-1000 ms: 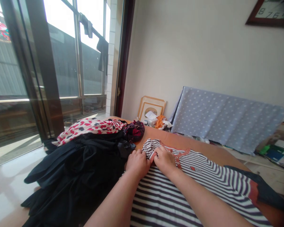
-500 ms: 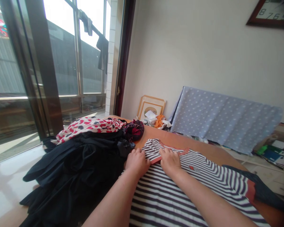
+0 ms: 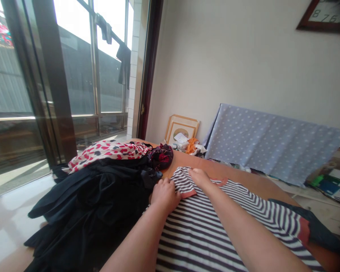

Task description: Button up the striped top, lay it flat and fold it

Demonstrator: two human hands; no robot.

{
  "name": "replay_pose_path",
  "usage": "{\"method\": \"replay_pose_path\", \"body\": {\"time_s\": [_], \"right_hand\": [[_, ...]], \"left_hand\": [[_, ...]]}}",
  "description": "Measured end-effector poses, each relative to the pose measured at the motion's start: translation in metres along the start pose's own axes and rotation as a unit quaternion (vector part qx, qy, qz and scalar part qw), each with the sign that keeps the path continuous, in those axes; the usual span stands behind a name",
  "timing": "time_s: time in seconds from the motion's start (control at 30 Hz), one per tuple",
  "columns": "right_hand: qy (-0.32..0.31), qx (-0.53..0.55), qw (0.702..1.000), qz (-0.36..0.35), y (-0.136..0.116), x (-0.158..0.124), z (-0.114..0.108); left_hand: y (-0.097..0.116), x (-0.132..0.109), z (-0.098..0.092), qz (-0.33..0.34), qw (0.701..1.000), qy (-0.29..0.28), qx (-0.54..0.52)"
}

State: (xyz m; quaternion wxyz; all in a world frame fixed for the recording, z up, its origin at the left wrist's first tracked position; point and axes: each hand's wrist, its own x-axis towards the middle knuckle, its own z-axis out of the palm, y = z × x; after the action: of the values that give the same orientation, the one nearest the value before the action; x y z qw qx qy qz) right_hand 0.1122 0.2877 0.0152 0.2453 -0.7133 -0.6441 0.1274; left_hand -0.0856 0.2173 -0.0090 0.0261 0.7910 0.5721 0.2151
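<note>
A striped purple-and-white T-shirt [image 3: 204, 241] with orange-red trim lies spread on an orange-brown surface [image 3: 206, 162]. One short sleeve [image 3: 184, 182] is folded inward at its left side. My left hand [image 3: 166, 195] is curled over the shirt's left edge, beside the sleeve. My right hand [image 3: 200, 178] rests its fingertips, flat and holding nothing, on the shirt's far edge just right of that sleeve. A small red-and-white chest label is hidden behind my right forearm.
A heap of black clothing [image 3: 99, 196] sits directly left of the shirt, topped by red-and-white patterned cloth [image 3: 107, 151] and a maroon bundle [image 3: 160, 156]. Picture frames [image 3: 182, 128] and a polka-dot blue cloth [image 3: 272, 147] lean against the wall beyond.
My right hand has slid away from the sleeve's fold towards the shirt's far edge. The sleeve now lies flatter. My left hand has barely moved.
</note>
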Motion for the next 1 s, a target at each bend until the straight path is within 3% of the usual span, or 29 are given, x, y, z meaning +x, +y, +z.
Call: {"method": "replay_pose_path", "body": {"time_s": [0.13, 0.23, 0.3, 0.37, 0.43, 0.53, 0.6, 0.77, 0.87, 1.0], "right_hand": [[-0.020, 0.003, 1.000, -0.003, -0.015, 0.029, 0.021], [-0.027, 0.004, 1.000, 0.015, -0.022, 0.046, 0.029], [-0.030, 0.011, 0.999, 0.024, -0.025, 0.054, 0.033], [-0.027, 0.028, 0.999, 0.026, -0.025, 0.058, 0.037], [-0.019, 0.052, 0.998, 0.022, -0.023, 0.059, 0.042], [0.001, 0.093, 0.996, 0.014, -0.018, 0.059, 0.049], [0.013, 0.121, 0.993, 0.007, -0.014, 0.059, 0.054], [0.023, 0.177, 0.984, -0.018, -0.008, 0.063, 0.063], [0.031, 0.196, 0.980, -0.029, -0.006, 0.064, 0.064], [0.040, 0.191, 0.980, -0.039, -0.005, 0.063, 0.063]], "left_hand": [[-0.001, 0.000, 0.003, 0.002, 0.999, 0.020, -0.034], [-0.007, 0.006, 0.006, -0.028, 0.990, 0.055, -0.129], [-0.014, 0.013, 0.009, -0.100, 0.957, 0.104, -0.250], [-0.023, 0.022, 0.011, -0.187, 0.903, 0.150, -0.356], [-0.031, 0.029, 0.013, -0.240, 0.865, 0.170, -0.406], [-0.035, 0.031, 0.014, -0.250, 0.856, 0.171, -0.419], [-0.033, 0.028, 0.013, -0.226, 0.874, 0.160, -0.398], [-0.019, 0.014, 0.006, -0.079, 0.975, 0.078, -0.194], [-0.013, 0.010, 0.002, -0.036, 0.995, 0.028, -0.093], [-0.009, 0.009, 0.001, -0.041, 0.998, 0.001, -0.038]]}}
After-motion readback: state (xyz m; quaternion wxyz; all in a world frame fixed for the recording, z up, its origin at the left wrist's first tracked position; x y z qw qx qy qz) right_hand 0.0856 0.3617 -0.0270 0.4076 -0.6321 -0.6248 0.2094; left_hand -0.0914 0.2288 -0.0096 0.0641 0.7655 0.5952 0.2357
